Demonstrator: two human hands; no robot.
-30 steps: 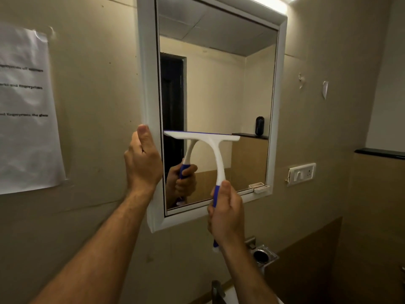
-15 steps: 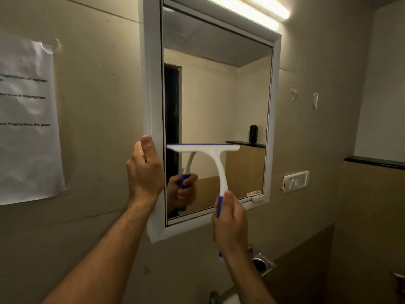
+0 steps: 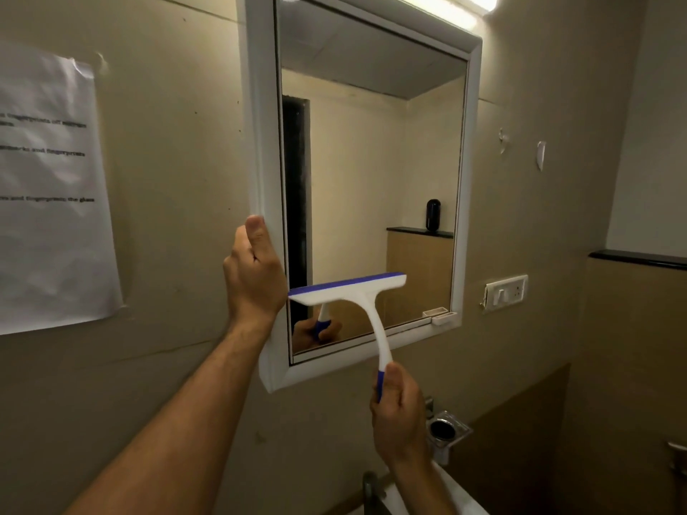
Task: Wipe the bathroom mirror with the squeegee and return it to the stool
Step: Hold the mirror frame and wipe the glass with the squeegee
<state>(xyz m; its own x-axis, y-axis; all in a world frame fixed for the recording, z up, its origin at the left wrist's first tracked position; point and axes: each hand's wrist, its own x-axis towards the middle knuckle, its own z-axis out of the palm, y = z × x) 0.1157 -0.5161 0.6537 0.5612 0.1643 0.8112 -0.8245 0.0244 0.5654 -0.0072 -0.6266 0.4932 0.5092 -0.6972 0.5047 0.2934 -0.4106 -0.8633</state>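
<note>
Lower than a second ago, the white plastic squeegee (image 3: pixel 349 291) is sliding its blue-edged blade down the glass of the white-framed mirror (image 3: pixel 371 161), near the bottom. Right hand (image 3: pixel 399 414) is grasping its blue grip; left hand (image 3: pixel 254 276) is clutching the frame's left edge. Wall paper (image 3: pixel 52 187) print is likely too blurred to read.

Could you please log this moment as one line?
right hand grips squeegee | blade low on mirror | left hand holds frame
</note>
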